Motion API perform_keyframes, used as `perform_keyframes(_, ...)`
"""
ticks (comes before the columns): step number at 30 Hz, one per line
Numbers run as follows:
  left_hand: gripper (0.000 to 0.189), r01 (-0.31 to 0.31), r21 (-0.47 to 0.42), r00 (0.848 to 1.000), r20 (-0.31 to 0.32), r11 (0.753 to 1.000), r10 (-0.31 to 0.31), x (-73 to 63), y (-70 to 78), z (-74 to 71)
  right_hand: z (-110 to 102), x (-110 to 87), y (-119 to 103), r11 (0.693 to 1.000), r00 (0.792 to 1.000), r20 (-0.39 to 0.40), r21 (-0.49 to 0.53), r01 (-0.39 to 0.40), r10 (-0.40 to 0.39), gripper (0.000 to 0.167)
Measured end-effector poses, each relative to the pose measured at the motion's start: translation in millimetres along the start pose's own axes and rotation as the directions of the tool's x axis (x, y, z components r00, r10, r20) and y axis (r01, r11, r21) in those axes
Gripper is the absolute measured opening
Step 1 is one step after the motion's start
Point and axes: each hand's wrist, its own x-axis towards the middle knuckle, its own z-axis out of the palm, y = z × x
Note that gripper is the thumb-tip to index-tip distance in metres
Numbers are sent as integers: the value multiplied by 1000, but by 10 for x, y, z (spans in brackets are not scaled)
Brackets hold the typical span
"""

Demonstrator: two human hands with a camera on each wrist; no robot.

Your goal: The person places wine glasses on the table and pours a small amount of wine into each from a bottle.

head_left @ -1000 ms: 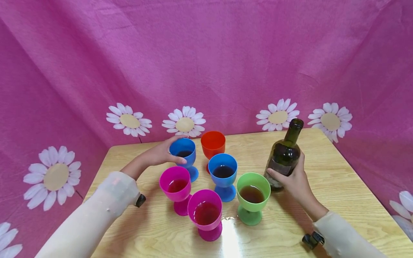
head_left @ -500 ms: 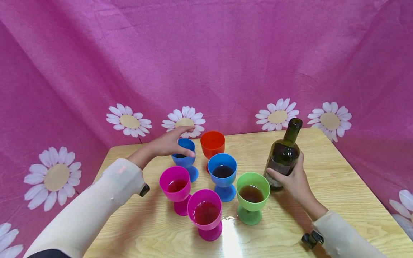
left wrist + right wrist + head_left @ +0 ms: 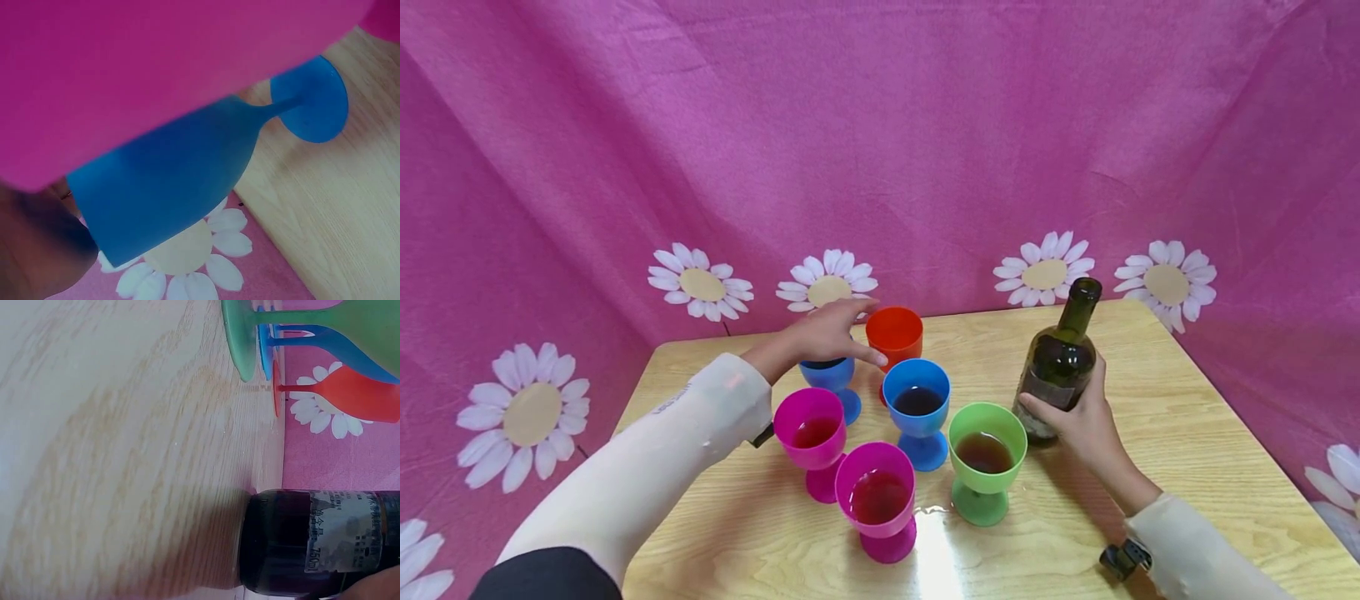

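Note:
My left hand (image 3: 826, 332) reaches over the back blue goblet (image 3: 829, 375) with thumb and fingers spread, at the left side of the orange-red goblet (image 3: 895, 332). I cannot tell whether it touches that goblet. No liquid shows in the visible part of its bowl. My right hand (image 3: 1078, 421) grips a dark green wine bottle (image 3: 1060, 362) around its body, upright on the table. In the right wrist view the bottle's label (image 3: 344, 531) shows. The left wrist view has the back blue goblet (image 3: 169, 181) behind a blurred pink goblet (image 3: 125, 81).
A front blue goblet (image 3: 917, 392), a green goblet (image 3: 987, 450) and two pink goblets, one left (image 3: 808, 421) and one in front (image 3: 876, 496), hold dark or red liquid. They stand close together on the wooden table (image 3: 1037, 533). A pink flowered cloth (image 3: 925, 150) hangs behind.
My left hand has let go of the back blue goblet, lifted and moved right to the orange-red goblet. The right hand and bottle have stayed in place.

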Motion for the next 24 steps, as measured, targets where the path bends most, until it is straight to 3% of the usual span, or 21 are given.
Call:
perform_keyframes(10, 96, -5, 28, 1000, 7, 1000, 5, 13, -2, 22, 5, 7, 12, 1000, 1000, -7, -4, 3, -3, 113)
perform_keyframes(19, 99, -11, 72, 998, 70, 997, 6, -11, -10, -62, 1, 4, 17, 1000, 1000, -4, -4, -2, 2, 113)
perform_keyframes(24, 104, -7, 61, 996, 94, 998, 1, 53, 50, -75, 9, 1, 16, 1000, 1000, -5, -9, -5, 5, 112)
